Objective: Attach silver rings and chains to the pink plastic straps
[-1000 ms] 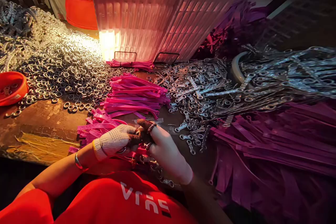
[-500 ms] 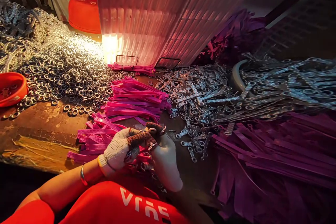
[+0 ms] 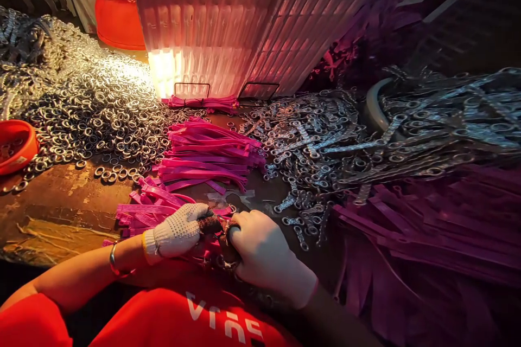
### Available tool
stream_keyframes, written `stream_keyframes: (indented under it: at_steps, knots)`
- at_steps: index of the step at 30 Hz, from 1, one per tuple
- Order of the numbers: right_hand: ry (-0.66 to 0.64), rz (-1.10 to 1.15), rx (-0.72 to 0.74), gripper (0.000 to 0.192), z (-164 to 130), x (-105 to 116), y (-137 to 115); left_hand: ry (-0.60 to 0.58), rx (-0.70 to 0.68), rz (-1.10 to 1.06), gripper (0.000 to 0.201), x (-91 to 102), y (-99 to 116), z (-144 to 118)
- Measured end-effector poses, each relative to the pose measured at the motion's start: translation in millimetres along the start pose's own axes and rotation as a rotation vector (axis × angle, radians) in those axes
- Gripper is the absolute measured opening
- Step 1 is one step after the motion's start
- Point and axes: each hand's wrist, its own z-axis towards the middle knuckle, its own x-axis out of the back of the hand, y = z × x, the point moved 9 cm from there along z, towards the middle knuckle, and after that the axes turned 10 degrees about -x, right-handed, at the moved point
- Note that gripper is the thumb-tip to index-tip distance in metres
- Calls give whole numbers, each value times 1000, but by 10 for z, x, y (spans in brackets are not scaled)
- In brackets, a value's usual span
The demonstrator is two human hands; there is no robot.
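At the far left, an orange bowl [image 3: 25, 160] stands on the worn wooden worktop [image 3: 77, 192], with some small metal pieces inside it. Next to it spreads a large heap of metal rings [image 3: 101, 119], brightly lit, and behind the heap is an orange dome-shaped thing [image 3: 119, 19]. The left hand [image 3: 176, 232], in a white dotted glove, has its fingers bent toward the other hand; dark wraps cover the fingers. Pink straps [image 3: 209, 154] lie in bunches on the middle of the worktop, the nearer bunch just beside this hand, before a ribbed translucent panel [image 3: 211, 27]. The right hand [image 3: 264, 252], gloved too, is curled and meets the left. The place between them is dark, so I cannot tell if either grip is clamped on something. Further right come patterned metal links [image 3: 317, 124], then many purple straps [image 3: 431, 227].
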Motion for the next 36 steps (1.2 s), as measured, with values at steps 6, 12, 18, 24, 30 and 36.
stream_keyframes:
  at_steps: [6, 12, 18, 24, 30, 36]
  knots:
    - [63, 446, -354, 18, -155, -212, 596, -88, 27, 15, 27, 86, 94, 370]
    - [199, 366, -529, 21, -26, -442, 1353, 50, -203, 581, 19, 408, 205, 982]
    - [131, 355, -297, 28, 428, -427, 1077, 136, -213, 873, 25, 638, 90, 602]
    - [54, 384, -229, 29, 563, -549, 857, 355, 138, 1319, 29, 1505, -249, 66]
    - [49, 419, -200, 29, 575, -528, 717, 283, 202, 1285, 32, 1462, -373, 219]
    - [54, 475, -140, 15, 594, -380, 482, 305, 176, 1274, 31, 1411, -371, 222]
